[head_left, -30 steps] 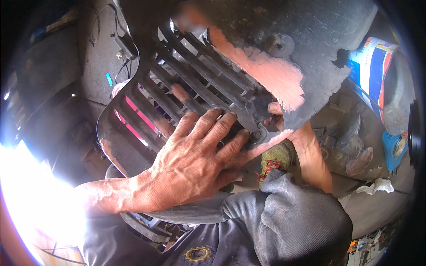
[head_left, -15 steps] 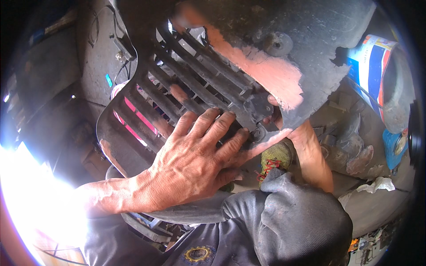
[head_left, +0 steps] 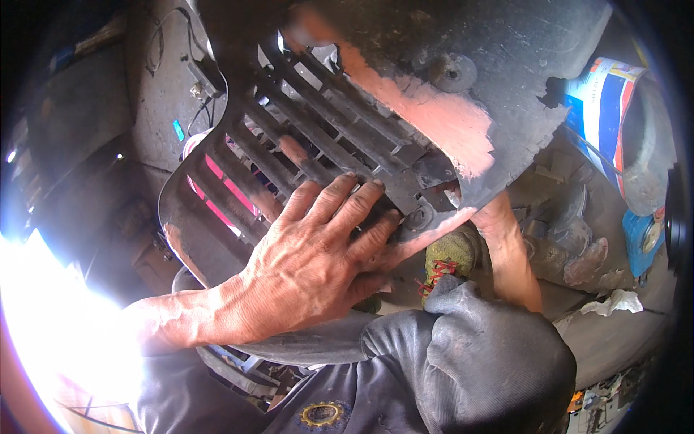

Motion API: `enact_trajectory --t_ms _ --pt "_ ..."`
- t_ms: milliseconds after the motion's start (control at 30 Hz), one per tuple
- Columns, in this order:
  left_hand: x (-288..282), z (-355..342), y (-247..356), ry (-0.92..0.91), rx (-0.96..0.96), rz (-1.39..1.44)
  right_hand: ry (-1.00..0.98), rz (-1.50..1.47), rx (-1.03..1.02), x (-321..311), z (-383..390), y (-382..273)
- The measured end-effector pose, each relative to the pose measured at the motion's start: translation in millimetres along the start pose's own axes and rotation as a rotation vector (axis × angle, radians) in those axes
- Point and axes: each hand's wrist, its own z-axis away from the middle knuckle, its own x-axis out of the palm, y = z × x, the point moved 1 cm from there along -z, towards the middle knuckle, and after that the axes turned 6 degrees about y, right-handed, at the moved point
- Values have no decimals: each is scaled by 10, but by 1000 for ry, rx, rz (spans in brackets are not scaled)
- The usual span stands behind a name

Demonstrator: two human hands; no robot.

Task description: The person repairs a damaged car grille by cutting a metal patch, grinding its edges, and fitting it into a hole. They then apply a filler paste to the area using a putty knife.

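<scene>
A dark, scuffed slatted panel, resembling a vehicle grille, lies across my lap. Its right part is broken with a jagged edge, and pink filler-like patches cover some areas. My left hand presses on the slats with bent fingers, its thumb by the near edge, holding the panel. Just right of those fingertips is a round washer-like boss. My right hand reaches under the panel from the right; its fingers are mostly hidden behind the edge, close to a small dark bracket-like piece in the gap.
At the right, a white, blue and red can lies tipped beside a blue object and broken grey scraps. A crumpled white piece lies nearer. My shoe shows under the panel. Strong glare fills the lower left.
My right hand's fingers have slipped lower behind the panel edge, away from the small dark bracket-like piece they were touching. My left hand stays nearly in place.
</scene>
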Motion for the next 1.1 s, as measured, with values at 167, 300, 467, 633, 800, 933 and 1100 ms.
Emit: enact_trajectory --t_ms 167,300,467,633,800,933,1100 --pt "27 22 -20 22 23 -22 95 94 -75 86 43 -42" --pt "20 21 -16 22 23 -17 92 103 -63 98 28 -57" --pt "53 16 -39 43 25 -26 -48 85 -43 -67 49 -69" --pt "52 47 -54 123 -13 -36 -19 417 -95 -48 189 -148" --pt "-159 212 47 182 -81 -129 30 861 -154 87 267 -276" --pt "-276 512 87 267 -161 -206 42 1054 -214 85 322 -351" --pt "-415 967 -35 377 -260 -201 95 555 -258 114 589 -482"
